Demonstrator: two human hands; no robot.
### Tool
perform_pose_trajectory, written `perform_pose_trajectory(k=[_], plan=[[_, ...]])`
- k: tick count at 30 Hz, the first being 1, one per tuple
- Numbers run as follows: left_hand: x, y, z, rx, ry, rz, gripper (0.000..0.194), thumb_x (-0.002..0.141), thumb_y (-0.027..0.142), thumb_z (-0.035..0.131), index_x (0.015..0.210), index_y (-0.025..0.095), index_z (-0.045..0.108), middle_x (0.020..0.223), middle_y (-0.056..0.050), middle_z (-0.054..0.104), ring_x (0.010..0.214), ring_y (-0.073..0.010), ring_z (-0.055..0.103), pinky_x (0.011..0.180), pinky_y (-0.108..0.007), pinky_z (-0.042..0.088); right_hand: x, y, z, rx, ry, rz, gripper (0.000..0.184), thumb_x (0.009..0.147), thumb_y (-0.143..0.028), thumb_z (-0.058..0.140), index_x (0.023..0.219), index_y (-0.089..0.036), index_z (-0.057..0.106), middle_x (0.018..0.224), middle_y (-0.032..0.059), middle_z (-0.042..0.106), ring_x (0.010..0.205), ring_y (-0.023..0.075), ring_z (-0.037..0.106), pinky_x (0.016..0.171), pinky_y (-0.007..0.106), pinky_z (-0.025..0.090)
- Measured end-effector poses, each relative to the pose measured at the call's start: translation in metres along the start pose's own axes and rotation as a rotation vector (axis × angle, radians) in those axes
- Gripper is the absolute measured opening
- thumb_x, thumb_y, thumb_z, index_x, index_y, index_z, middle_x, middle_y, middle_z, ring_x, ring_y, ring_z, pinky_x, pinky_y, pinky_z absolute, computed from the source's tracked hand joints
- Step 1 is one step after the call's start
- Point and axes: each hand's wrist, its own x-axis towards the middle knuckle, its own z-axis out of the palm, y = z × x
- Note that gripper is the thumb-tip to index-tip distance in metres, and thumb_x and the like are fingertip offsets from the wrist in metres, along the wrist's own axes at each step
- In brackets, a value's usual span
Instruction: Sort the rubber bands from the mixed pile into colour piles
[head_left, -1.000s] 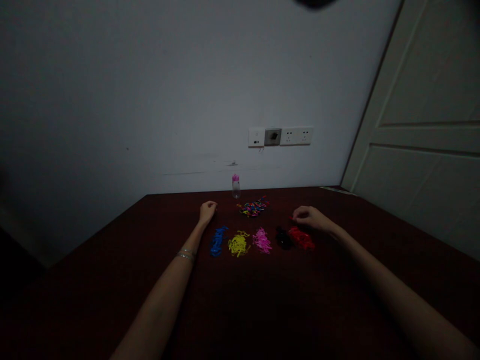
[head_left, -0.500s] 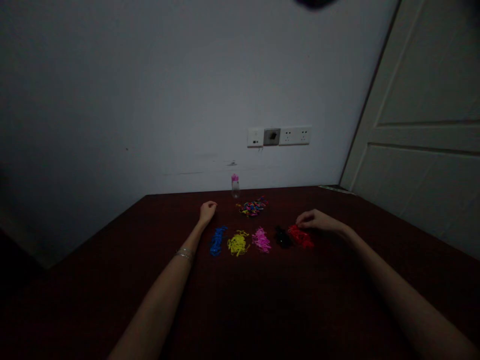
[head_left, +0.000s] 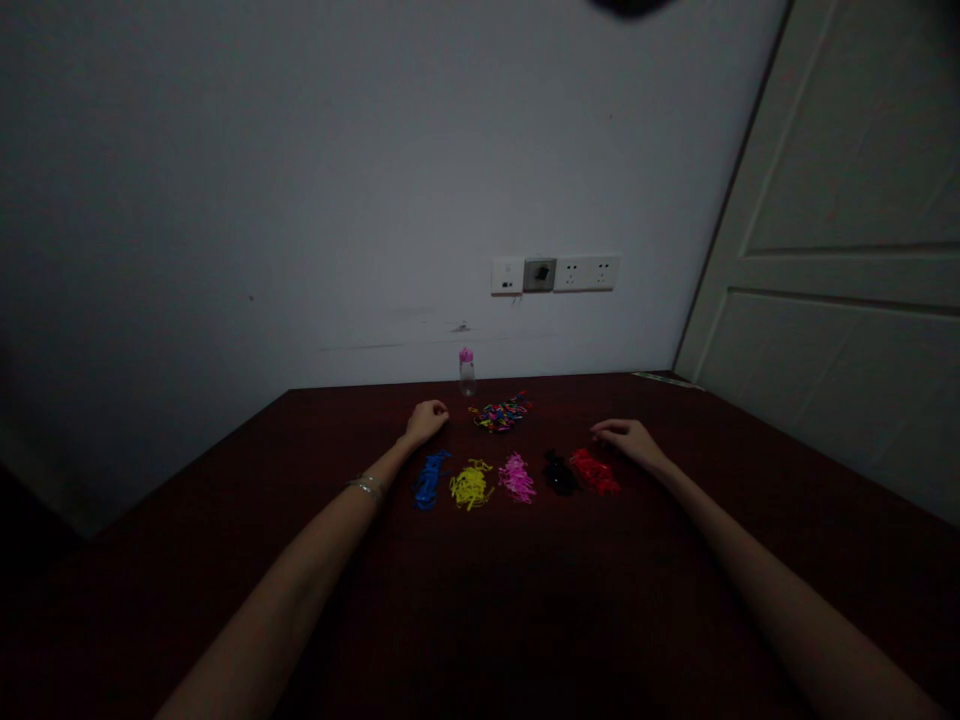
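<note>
My left hand (head_left: 428, 421) rests at the left of a mixed heap of small coloured band-like pieces (head_left: 501, 413). Its fingers are curled; what they hold, if anything, is too small to see. My right hand (head_left: 628, 440) is just behind the red pile (head_left: 595, 471), its fingers stretched leftward with a gap to the thumb, and nothing visible in it. Across the table lie a blue pile (head_left: 430, 481), a yellow pile (head_left: 471, 485), a pink pile (head_left: 517, 478) and a black pile (head_left: 559, 473), the black one close beside the red.
A clear bottle with a pink top (head_left: 467, 372) stands behind the mixed heap, near the wall. The dark reddish table (head_left: 480, 590) meets the wall at the back. Sockets (head_left: 585, 273) are set in the wall, and a pale panelled door (head_left: 840, 270) is at the right.
My left hand has shifted right, closer to the mixed heap. My right hand has drawn slightly back from the red pile, its fingers loosened. The view has moved a little.
</note>
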Motion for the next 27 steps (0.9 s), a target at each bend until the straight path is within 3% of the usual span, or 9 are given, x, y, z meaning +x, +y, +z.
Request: perform_pose_trajectory(k=[4,9,16,27], plan=[[0.006,0.023,0.002,0.061,-0.074,0.104,0.025,0.075,0.030,0.056,0.094,0.019,0.068,0.098,-0.005,0.067,0.089,-0.0173,0.060,0.079,-0.024,0.044,0.002,0.004,0.000,-0.023,0.015,-0.025,0.024,0.066,-0.030,0.056,0.079,-0.014,0.069,0.070,0.0055,0.069,0.057,0.0136,0.058,0.049,0.022,0.042],[0.015,0.041,0.013,0.158,-0.117,0.132,0.025,0.079,0.032,0.053,0.095,0.019,0.068,0.103,-0.007,0.066,0.095,-0.0183,0.059,0.080,-0.024,0.044,0.005,0.010,0.000,-0.038,0.013,-0.080,0.023,0.066,-0.030,0.056,0.078,-0.014,0.069,0.069,0.0051,0.069,0.061,0.0153,0.060,0.056,0.024,0.044],[0.018,0.043,0.028,0.247,-0.093,0.076,0.025,0.081,0.035,0.051,0.095,0.020,0.066,0.105,-0.008,0.064,0.096,-0.0193,0.059,0.079,-0.026,0.045,0.004,0.007,0.002,-0.110,0.033,-0.121,0.021,0.067,-0.027,0.054,0.076,-0.016,0.069,0.073,0.0054,0.070,0.070,0.0181,0.063,0.063,0.025,0.046],[0.013,0.049,0.026,0.259,-0.064,0.056,0.022,0.082,0.027,0.047,0.092,0.021,0.066,0.101,-0.006,0.064,0.094,-0.0190,0.059,0.079,-0.027,0.045,0.002,0.005,0.002,-0.157,0.051,-0.118,0.024,0.067,-0.029,0.053,0.077,-0.015,0.070,0.074,0.0056,0.070,0.070,0.0189,0.063,0.065,0.026,0.046]])
